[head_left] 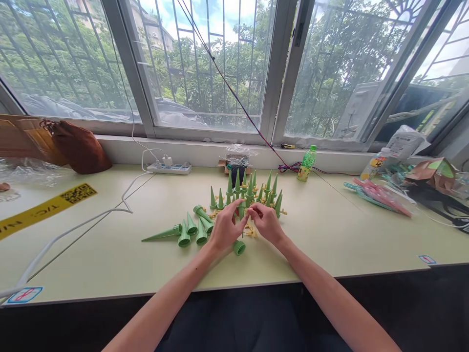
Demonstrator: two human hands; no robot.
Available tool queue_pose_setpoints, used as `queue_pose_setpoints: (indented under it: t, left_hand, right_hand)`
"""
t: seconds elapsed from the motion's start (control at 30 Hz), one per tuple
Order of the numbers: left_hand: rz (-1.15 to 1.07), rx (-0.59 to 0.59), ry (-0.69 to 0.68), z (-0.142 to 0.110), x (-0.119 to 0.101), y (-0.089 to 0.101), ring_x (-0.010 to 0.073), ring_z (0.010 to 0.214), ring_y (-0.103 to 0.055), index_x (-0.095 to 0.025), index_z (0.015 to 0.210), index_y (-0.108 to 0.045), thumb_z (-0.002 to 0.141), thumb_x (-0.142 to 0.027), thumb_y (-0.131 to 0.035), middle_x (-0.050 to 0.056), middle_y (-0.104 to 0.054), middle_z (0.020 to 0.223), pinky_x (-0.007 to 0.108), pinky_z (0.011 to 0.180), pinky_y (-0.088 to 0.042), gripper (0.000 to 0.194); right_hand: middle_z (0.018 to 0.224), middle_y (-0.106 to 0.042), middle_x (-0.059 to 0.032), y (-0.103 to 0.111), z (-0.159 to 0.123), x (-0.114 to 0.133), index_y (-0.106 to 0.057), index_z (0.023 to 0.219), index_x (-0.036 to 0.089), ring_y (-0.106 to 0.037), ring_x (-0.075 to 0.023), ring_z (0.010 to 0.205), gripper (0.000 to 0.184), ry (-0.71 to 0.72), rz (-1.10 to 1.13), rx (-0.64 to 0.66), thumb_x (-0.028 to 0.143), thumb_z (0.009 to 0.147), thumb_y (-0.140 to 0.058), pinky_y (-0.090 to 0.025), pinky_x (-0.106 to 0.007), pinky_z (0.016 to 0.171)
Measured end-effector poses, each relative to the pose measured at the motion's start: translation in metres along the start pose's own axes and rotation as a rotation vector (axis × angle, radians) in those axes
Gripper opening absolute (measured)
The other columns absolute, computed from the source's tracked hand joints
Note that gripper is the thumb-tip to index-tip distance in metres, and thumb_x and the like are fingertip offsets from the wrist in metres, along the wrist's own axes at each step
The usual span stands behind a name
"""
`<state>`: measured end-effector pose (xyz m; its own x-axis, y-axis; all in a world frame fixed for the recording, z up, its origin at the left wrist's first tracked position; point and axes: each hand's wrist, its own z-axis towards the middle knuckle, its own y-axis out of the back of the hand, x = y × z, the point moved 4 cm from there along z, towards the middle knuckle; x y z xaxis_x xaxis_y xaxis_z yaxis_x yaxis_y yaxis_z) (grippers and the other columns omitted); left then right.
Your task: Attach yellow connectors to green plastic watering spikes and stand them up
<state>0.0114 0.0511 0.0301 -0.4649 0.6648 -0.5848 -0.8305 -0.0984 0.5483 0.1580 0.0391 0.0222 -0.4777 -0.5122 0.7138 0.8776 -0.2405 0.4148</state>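
Over the middle of the table, my left hand (227, 227) is closed around a green watering spike (241, 210), held roughly upright. My right hand (266, 224) pinches at the spike's side, against a small yellow valve (247, 210) largely covered by the fingertips. Just beyond both hands stand several green spikes (274, 186) with yellow valves on them. Several loose green spikes (184, 238) lie or stand to the left of my left hand. One more spike (239, 248) lies below the hands, its open end facing me. Loose yellow valves (251, 231) are scattered between my hands.
A small box with clear plastic (240, 159) is behind the spikes. Farther right are a green bottle (307, 164) and pink plastic bags (384, 196). On the left are a power strip (170, 168), a white cable (91, 220) and a brown pouch (78, 146). Windows line the back.
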Motion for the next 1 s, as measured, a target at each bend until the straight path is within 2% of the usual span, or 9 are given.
queue_pose_setpoints:
  t: [0.23,0.53,0.73,1.0]
  left_hand:
    - [-0.055,0.004,0.04,0.0007,-0.0003,0.0009,0.0048,0.045,-0.035,-0.019,0.124,-0.056,0.085,-0.039,-0.06,-0.001,-0.057,0.078,0.019,0.048,-0.036,0.045]
    - [-0.109,0.001,0.036,0.0013,-0.0015,0.002,0.0039,0.041,-0.034,-0.018,0.123,-0.056,0.084,-0.042,-0.061,-0.001,-0.057,0.077,0.019,0.043,-0.034,0.046]
    - [-0.06,0.008,0.027,0.0011,-0.0008,0.0016,0.0043,0.043,-0.036,-0.019,0.124,-0.055,0.084,-0.04,-0.061,-0.001,-0.058,0.078,0.019,0.046,-0.037,0.046]
    - [-0.065,0.01,0.013,0.0009,-0.0005,0.002,0.0043,0.044,-0.035,-0.019,0.124,-0.056,0.084,-0.038,-0.061,0.001,-0.059,0.081,0.02,0.049,-0.04,0.044]
  right_hand:
    - [0.077,-0.065,-0.0046,0.0007,0.0,0.0018,-0.061,0.088,0.017,-0.057,-0.015,0.063,0.023,0.0,0.077,-0.016,0.038,0.092,-0.053,-0.045,-0.026,0.059]
    - [0.081,-0.066,-0.0058,0.0003,0.0001,0.001,-0.062,0.087,0.018,-0.059,-0.0164,0.069,0.023,-0.005,0.103,-0.044,0.039,0.09,-0.054,-0.047,-0.027,0.059]
    - [0.075,-0.063,-0.0037,0.0013,-0.0003,0.0033,-0.06,0.082,0.018,-0.056,-0.0149,0.064,0.023,-0.004,0.076,-0.039,0.037,0.091,-0.052,-0.044,-0.026,0.057]
    - [0.064,-0.055,-0.0002,0.0021,0.0007,0.0029,-0.058,0.074,0.018,-0.043,-0.0118,0.054,0.035,-0.014,0.006,-0.021,0.046,0.093,-0.048,-0.036,-0.024,0.051]
